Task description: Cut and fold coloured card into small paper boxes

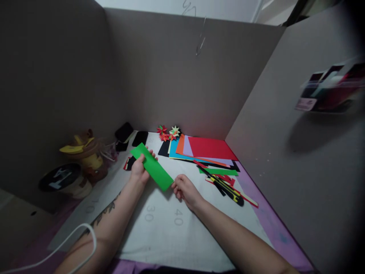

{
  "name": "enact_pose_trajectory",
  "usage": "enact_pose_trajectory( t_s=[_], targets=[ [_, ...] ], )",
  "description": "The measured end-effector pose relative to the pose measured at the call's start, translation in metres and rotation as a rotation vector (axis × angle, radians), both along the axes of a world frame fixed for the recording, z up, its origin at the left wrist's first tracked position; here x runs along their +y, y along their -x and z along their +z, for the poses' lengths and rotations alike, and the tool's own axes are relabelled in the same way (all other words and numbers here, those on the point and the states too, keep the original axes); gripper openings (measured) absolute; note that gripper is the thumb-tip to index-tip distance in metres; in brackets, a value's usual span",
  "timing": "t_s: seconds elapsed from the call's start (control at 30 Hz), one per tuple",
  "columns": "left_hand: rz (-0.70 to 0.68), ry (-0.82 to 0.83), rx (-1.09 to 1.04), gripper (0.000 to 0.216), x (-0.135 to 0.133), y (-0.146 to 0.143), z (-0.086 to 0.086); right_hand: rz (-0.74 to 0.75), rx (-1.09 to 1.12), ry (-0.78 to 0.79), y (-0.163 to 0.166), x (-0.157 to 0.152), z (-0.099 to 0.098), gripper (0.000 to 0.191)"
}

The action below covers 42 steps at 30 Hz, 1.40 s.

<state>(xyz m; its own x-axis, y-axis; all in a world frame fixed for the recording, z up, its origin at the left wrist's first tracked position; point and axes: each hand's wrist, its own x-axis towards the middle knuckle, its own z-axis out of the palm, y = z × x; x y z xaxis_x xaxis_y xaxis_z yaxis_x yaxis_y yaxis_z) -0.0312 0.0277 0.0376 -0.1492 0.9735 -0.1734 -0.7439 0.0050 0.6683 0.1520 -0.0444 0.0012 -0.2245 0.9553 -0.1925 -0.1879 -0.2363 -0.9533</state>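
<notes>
A rectangular strip of green paper (155, 169) is held up above the white mat, tilted down toward the right. My left hand (139, 170) grips its upper left part, thumb on top and fingers underneath. At the lower right corner, the closed fingers of my right hand (184, 190) pinch the paper's edge. To the right of that hand lies a yellow and black utility knife (228, 189), resting over narrow paper strips in red, green and black. Several folded paper stars (173, 132) sit at the back against the wall.
Coloured paper sheets (212, 147) are stacked at the back right. A dark phone-like object (140, 138) lies behind my left hand. Pots and a dark-lidded container (61, 178) stand at the left. Grey partitions enclose the table, and a white cable (92, 236) loops near my left forearm.
</notes>
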Motion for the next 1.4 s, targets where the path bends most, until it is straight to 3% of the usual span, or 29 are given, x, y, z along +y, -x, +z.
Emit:
enact_pose_trajectory(
  t_s=[0.17, 0.3, 0.4, 0.5, 0.57, 0.87, 1.0, 1.2, 1.3, 1.37, 1.4],
  targets=[
    [-0.063, -0.048, 0.031, 0.032, -0.006, -0.012, 0.004, -0.023, 0.056, 0.0, 0.006, 0.009, -0.008, 0.041],
    [-0.087, -0.185, 0.294, 0.049, -0.003, 0.016, 0.009, -0.193, -0.054, -0.155, -0.013, 0.025, -0.005, 0.028],
    [-0.254, -0.166, 0.572, 0.054, 0.002, 0.043, 0.004, -0.318, -0.16, -0.325, -0.034, 0.04, -0.003, 0.024],
    [-0.496, -0.077, 0.724, 0.053, 0.005, 0.057, -0.01, -0.267, -0.21, -0.381, -0.05, 0.05, -0.006, 0.021],
    [-0.581, -0.046, 0.792, 0.05, 0.006, 0.058, -0.017, -0.202, -0.216, -0.375, -0.054, 0.053, -0.01, 0.021],
    [-0.647, -0.036, 0.934, 0.039, 0.004, 0.048, -0.019, -0.108, -0.241, -0.349, -0.044, 0.05, -0.015, 0.019],
    [-0.609, -0.051, 1.0, 0.031, 0.007, 0.048, -0.022, -0.125, -0.306, -0.383, -0.047, 0.05, -0.012, 0.017],
    [-0.529, -0.063, 1.008, 0.029, 0.013, 0.054, -0.021, -0.168, -0.591, -0.47, -0.057, 0.044, 0.0, 0.012],
    [-0.237, -0.064, 0.882, 0.033, 0.017, 0.051, -0.014, -0.232, -0.508, -0.398, -0.057, 0.043, 0.002, 0.01],
    [0.028, -0.044, 0.676, 0.033, 0.016, 0.04, -0.009, -0.295, -0.321, -0.274, -0.052, 0.043, 0.001, 0.015],
    [0.093, -0.04, 0.553, 0.032, 0.013, 0.031, -0.008, -0.323, -0.213, -0.208, -0.047, 0.042, 0.0, 0.019]
  ],
)
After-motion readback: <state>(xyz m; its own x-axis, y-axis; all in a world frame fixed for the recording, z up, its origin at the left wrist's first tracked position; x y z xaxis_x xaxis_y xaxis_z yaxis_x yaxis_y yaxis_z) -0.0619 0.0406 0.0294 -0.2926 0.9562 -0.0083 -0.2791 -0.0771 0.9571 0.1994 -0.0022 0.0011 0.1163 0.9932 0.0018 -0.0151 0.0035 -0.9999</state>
